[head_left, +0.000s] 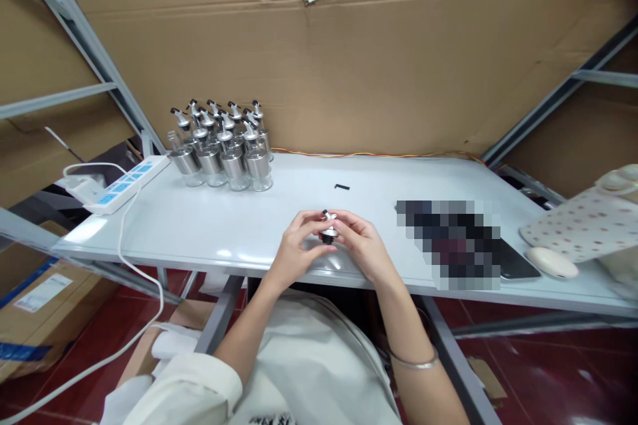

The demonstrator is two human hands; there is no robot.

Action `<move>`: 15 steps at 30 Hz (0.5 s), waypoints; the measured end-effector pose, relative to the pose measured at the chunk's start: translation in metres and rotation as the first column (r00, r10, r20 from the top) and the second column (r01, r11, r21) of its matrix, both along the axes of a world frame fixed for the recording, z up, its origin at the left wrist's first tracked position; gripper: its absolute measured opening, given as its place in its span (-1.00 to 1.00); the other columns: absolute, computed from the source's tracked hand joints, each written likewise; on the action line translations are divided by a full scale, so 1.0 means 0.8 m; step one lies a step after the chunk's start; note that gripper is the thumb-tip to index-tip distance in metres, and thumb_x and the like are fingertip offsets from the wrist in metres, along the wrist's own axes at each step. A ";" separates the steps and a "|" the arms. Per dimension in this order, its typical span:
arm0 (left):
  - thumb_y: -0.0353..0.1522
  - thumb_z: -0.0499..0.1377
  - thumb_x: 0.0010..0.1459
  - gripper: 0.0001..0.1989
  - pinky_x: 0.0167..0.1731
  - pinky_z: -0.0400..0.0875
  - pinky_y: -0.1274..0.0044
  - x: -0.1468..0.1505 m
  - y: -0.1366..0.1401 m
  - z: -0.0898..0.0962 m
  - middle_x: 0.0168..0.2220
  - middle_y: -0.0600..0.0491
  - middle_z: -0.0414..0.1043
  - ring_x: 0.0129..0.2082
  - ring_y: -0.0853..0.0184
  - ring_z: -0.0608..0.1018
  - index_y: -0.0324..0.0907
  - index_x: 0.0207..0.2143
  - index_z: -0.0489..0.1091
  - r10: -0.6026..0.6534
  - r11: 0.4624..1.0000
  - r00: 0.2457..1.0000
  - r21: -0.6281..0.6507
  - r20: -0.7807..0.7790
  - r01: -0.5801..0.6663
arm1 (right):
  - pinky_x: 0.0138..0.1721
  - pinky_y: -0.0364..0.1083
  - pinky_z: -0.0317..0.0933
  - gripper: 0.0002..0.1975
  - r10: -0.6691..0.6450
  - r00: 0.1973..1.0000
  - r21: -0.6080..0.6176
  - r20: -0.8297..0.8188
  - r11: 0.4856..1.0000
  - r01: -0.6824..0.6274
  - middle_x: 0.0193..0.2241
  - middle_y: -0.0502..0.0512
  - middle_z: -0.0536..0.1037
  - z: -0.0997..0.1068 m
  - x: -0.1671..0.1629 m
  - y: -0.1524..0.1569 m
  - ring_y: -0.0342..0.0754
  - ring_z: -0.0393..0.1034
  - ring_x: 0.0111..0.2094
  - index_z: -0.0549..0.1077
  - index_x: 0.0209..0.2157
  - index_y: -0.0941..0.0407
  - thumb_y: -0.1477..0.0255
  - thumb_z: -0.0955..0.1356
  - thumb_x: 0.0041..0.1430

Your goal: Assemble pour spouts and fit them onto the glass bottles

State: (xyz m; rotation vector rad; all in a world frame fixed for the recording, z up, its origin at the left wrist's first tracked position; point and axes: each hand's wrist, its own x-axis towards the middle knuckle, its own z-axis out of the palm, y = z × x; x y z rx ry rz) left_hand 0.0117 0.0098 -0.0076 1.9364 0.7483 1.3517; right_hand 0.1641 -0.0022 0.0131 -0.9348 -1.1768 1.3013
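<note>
Both my hands meet over the front of the white table, holding one silver-and-black pour spout (329,230) between them. My left hand (300,246) pinches it from the left, thumb low by the black stopper end. My right hand (359,242) grips it from the right, fingers near the silver top. A small black strip-like piece (342,186) lies on the table beyond the hands. At the back left stand several glass bottles with steel sleeves (234,167), most topped with similar spouts. The front-left bottle (185,163) has a bare glass neck.
A white power strip (130,183) with a cable sits at the table's left edge. On the right lie a dark phone (518,262), partly behind a pixelated patch, a cream oval object (552,262) and a dotted pouch-like item (573,219). Cardboard (373,73) walls the back.
</note>
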 end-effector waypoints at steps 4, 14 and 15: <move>-0.36 0.32 0.00 -0.69 0.00 0.36 0.38 0.000 0.001 0.000 -0.13 -0.02 0.43 -0.06 0.26 0.48 -0.08 -0.14 0.48 0.071 0.998 0.996 -0.008 0.050 -0.070 | -0.24 -0.05 0.37 -0.68 -0.005 0.990 0.033 0.139 0.999 0.000 -0.31 0.08 0.62 0.012 0.002 0.009 -0.03 0.50 -0.29 0.52 -0.27 0.10 0.20 0.43 -0.04; -0.42 0.32 -0.02 -0.79 -0.10 0.37 0.47 0.002 0.000 -0.001 -0.27 0.03 0.44 -0.20 0.32 0.50 -0.18 -0.28 0.45 0.102 0.987 0.988 -0.138 0.118 -0.086 | -0.13 0.05 0.33 -0.59 -0.098 0.691 0.141 0.716 0.990 -0.006 -0.31 0.18 0.61 0.033 0.037 0.048 0.06 0.51 -0.26 0.36 -0.06 0.15 0.27 0.37 0.08; -0.43 0.32 -0.02 -0.79 -0.10 0.37 0.48 0.002 0.000 -0.001 -0.27 0.03 0.43 -0.20 0.34 0.49 -0.18 -0.27 0.44 0.088 0.986 0.991 -0.149 0.102 -0.072 | -0.06 0.08 0.29 -0.62 -0.182 0.590 0.211 0.787 0.977 0.021 -0.22 0.24 0.59 0.031 0.043 0.058 0.09 0.49 -0.18 0.37 -0.04 0.17 0.29 0.33 0.13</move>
